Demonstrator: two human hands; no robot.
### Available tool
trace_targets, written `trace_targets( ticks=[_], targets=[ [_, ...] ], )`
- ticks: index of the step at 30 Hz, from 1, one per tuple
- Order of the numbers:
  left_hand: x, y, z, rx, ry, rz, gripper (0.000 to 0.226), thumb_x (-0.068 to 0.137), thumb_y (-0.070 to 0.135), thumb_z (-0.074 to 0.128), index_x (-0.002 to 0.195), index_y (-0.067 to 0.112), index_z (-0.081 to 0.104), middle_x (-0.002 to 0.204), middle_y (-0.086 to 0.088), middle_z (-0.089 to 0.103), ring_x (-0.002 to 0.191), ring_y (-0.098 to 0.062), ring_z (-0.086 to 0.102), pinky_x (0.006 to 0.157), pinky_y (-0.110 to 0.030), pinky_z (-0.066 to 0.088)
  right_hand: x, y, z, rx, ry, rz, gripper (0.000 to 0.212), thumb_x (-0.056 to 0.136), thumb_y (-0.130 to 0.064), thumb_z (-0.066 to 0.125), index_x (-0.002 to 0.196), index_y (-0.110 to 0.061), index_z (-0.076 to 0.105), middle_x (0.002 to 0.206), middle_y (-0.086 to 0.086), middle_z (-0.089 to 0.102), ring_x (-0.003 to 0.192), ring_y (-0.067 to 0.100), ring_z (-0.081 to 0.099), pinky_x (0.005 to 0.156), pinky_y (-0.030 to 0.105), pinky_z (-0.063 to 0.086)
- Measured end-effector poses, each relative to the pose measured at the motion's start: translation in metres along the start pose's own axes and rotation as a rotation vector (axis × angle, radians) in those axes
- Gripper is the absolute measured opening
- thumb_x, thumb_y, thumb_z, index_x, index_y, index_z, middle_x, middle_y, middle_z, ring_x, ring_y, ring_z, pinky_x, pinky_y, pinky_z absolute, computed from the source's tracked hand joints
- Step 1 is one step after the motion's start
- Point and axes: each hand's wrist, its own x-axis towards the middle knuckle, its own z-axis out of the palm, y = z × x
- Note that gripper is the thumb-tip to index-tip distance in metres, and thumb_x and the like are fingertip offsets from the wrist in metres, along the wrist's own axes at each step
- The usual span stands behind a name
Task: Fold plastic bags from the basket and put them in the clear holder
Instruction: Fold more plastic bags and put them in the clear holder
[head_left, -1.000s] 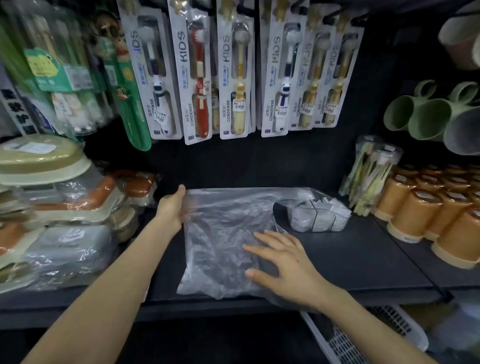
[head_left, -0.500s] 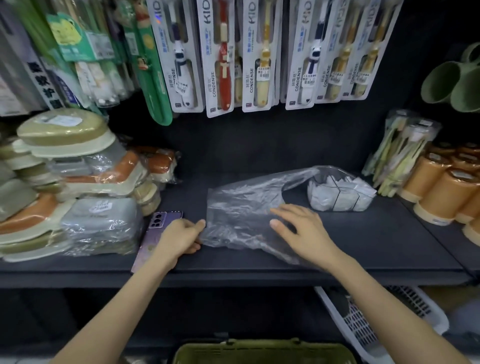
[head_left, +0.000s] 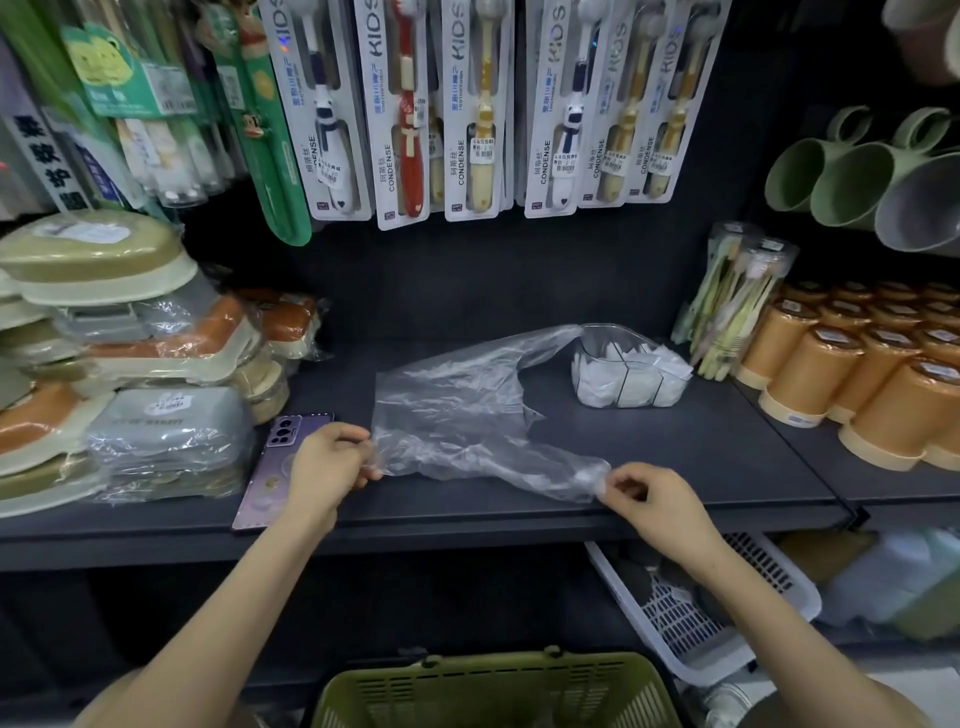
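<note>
Left hand (head_left: 332, 467) pinched the bag (head_left: 467, 415) at 9 o'clock, right hand (head_left: 660, 504) at 5, fingers (head_left: 618, 488) nipping film, and it looked to want pulling taut and flat before any fold.

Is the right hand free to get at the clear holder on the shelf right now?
Probably yes: bare shelf lies between the right hand and the clear holder, though that hand is busy pinching the plastic bag.

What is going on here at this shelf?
A person is working on a clear plastic bag spread on the dark shelf. The left hand pinches its near left corner and the right hand pinches the near right end. The clear holder behind it has folded bags inside, and a green basket sits below.
</note>
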Motion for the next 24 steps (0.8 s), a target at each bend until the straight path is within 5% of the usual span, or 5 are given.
trace_targets(
  ticks=[4, 9, 14, 18, 24],
  targets=[
    [0.005, -0.007, -0.012, -0.112, 0.023, -0.071, 0.013, 0.095, -0.001, 0.05, 0.088, 0.009, 0.057, 0.079, -0.014, 0.061, 0.054, -0.017, 0.063, 0.04, -0.016, 0.042, 0.001, -0.006, -0.01, 0.419, 0.017, 0.111, 0.009, 0.089, -0.015, 0.067, 0.082, -0.015, 0.072, 0.085, 0.0, 0.072, 0.078, 0.009, 0.061, 0.063, 0.009, 0.044],
    [0.007, -0.01, -0.013, -0.138, 0.032, -0.075, 0.009, 0.096, 0.0, 0.05, 0.103, 0.004, 0.055, 0.083, -0.012, 0.06, 0.05, -0.015, 0.064, 0.039, -0.015, 0.043, 0.002, -0.02, -0.001, 0.45, -0.125, 0.145, 0.026, 0.092, -0.038, 0.059, 0.116, -0.031, 0.053, 0.094, -0.003, 0.072, 0.088, 0.012, 0.065, 0.07, 0.023, 0.045],
    [0.004, -0.008, -0.007, -0.034, 0.047, 0.032, 0.014, 0.097, 0.003, 0.047, 0.109, 0.005, 0.054, 0.071, -0.011, 0.062, 0.061, -0.028, 0.061, 0.054, -0.028, 0.046, 0.022, -0.032, 0.025, 0.393, 0.012, 0.116, 0.008, 0.093, -0.018, 0.062, 0.097, -0.011, 0.063, 0.07, 0.0, 0.067, 0.063, 0.012, 0.058, 0.055, 0.019, 0.044],
    [0.008, -0.013, -0.014, 0.011, 0.123, 0.105, 0.02, 0.094, -0.004, 0.042, 0.107, 0.007, 0.054, 0.071, -0.01, 0.061, 0.044, -0.01, 0.06, 0.043, -0.016, 0.043, 0.029, -0.026, 0.01, 0.565, 0.06, 0.182, 0.006, 0.087, 0.0, 0.066, 0.081, 0.0, 0.065, 0.063, 0.006, 0.064, 0.053, 0.008, 0.054, 0.046, 0.019, 0.045],
    [0.011, -0.018, -0.01, 0.004, 0.115, 0.082, 0.016, 0.097, 0.003, 0.045, 0.108, 0.009, 0.055, 0.071, -0.011, 0.061, 0.037, -0.002, 0.055, 0.052, -0.026, 0.039, 0.019, -0.013, -0.021, 0.845, -0.225, 0.334, 0.014, 0.075, -0.013, 0.072, 0.078, -0.01, 0.059, 0.075, 0.005, 0.065, 0.067, 0.013, 0.065, 0.052, 0.021, 0.051]
  ],
)
